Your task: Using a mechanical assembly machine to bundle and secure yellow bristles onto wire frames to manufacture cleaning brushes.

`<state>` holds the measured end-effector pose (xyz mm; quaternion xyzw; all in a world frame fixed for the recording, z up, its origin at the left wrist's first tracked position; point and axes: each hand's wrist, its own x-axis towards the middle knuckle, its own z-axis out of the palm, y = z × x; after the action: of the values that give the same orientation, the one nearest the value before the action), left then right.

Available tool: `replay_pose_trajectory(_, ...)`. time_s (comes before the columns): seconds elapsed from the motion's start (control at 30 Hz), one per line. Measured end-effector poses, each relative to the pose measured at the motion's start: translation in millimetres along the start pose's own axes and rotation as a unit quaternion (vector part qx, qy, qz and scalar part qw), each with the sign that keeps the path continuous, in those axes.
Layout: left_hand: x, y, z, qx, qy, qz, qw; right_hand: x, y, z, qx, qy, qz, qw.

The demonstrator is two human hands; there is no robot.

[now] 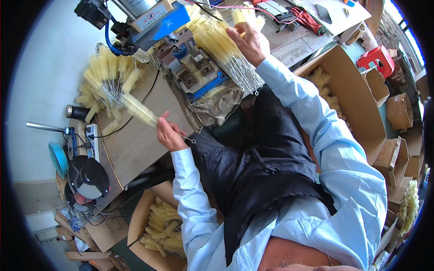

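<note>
Item, left grip (169, 134): bare hand, fingers pressed together in a pinch on one yellow brush (140, 110) at the near end of its bristles; brush held over the left part of the worktop (138, 147), bristles slanting far and left toward a heap, bare wire with looped end emerging on the right of the hand.

Item, right grip (251, 43): bare hand, fingers bent, at the far side, just beside yellow bristles; cannot tell whether it pinches any of them.

Item, left heap of brushes (106, 74): yellow, wire ends bunched, far left on the worktop.

Item, right heap of brushes (212, 38): yellow, looped wires pointing near, between the metal fixture and the right hand.

Item, metal fixture (192, 72): blue bar along its near right edge, crumpled brown cloth (219, 108) on its near side.

Item, blue block (165, 27): part of the machine above the fixture, far left.

Item, two cardboard boxes holding yellow brushes: one near left (135, 226), one at right (361, 115).

Item, black cylinder (77, 112): left edge of the worktop, beside the left heap
</note>
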<state>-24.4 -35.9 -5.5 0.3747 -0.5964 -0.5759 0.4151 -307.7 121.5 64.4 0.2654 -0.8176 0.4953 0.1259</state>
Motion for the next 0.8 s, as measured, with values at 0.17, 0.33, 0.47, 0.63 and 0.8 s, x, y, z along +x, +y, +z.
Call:
replay_pose_trajectory(0.17,-51.0,21.4,11.1,-0.064,-0.110,-0.032,0.991,-59.8,-56.8,1.0,0.180,-0.091,0.019,0.979)
replay_pose_trajectory(0.33,-80.9,23.8,23.9,-0.110,-0.254,-0.095,0.956,-119.6,-78.7,40.6,0.422,-0.455,0.241,0.746)
replay_pose_trajectory(0.47,-85.2,26.4,21.4,-0.116,-0.276,-0.109,0.948,-133.7,-77.9,55.6,0.502,-0.425,0.336,0.675)
replay_pose_trajectory(0.63,-90.7,33.1,15.2,-0.096,-0.239,-0.113,0.960,-125.3,-70.4,65.8,0.508,-0.318,0.331,0.729)
replay_pose_trajectory(0.8,-52.4,23.8,-2.1,-0.043,-0.084,-0.073,0.993,-113.9,-61.6,75.1,0.475,-0.304,0.296,0.771)
